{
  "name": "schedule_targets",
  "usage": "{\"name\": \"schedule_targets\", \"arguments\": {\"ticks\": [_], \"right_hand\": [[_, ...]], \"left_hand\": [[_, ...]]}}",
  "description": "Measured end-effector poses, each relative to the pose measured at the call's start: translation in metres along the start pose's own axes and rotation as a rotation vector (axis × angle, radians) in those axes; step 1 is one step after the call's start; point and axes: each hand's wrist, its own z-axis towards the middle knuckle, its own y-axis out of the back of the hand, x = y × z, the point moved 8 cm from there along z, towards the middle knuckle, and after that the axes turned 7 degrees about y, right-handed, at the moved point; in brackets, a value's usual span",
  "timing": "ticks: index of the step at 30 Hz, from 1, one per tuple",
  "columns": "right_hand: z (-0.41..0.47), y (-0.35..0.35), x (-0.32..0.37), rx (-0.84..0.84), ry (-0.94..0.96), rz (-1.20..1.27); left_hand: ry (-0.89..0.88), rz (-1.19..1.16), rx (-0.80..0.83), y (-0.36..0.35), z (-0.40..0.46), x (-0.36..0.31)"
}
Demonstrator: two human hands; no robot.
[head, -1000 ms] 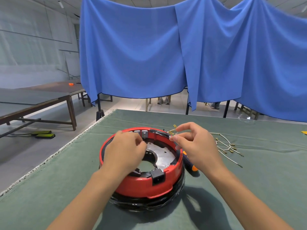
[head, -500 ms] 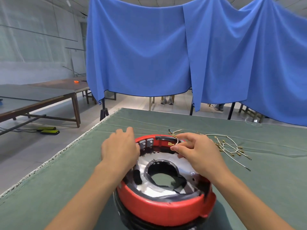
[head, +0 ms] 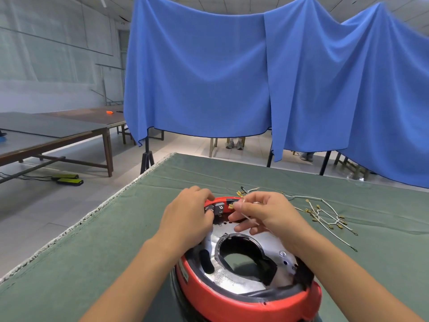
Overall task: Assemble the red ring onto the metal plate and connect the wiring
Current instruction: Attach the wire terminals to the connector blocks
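surface: table (head: 116, 247) under green cloth, fringed left edge | on it, near side: red ring (head: 243, 305) assembly with metal plate (head: 241, 282) inside | right, well apart: loose white wires (head: 325, 214) with brass terminals

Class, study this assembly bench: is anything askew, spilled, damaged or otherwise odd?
Nothing looks damaged or spilled. The spare wires lie loosely tangled on the green cloth right of the red ring, which is untidy rather than wrong.
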Motion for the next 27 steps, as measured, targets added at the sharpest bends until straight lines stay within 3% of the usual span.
{"name": "schedule_targets", "arguments": {"ticks": [8,13,17,22,27], "right_hand": [[0.024,-0.012,-0.010,0.013,-0.097,0.125],[0.026,-0.016,-0.014,0.052,-0.068,0.172],[0.026,-0.011,-0.009,-0.044,0.058,-0.122],[0.022,-0.013,0.017,-0.151,0.409,-0.673],[0.017,-0.027,0.024,-0.093,0.527,-0.734]], "left_hand": [[0.159,-0.353,0.052,0.002,0.004,0.018],[0.066,-0.244,-0.054,0.007,0.004,0.011],[-0.011,-0.213,-0.156,0.016,0.001,0.004],[0.073,-0.377,-0.067,0.010,0.003,0.010],[0.061,-0.392,-0.007,0.005,0.004,0.009]]}}
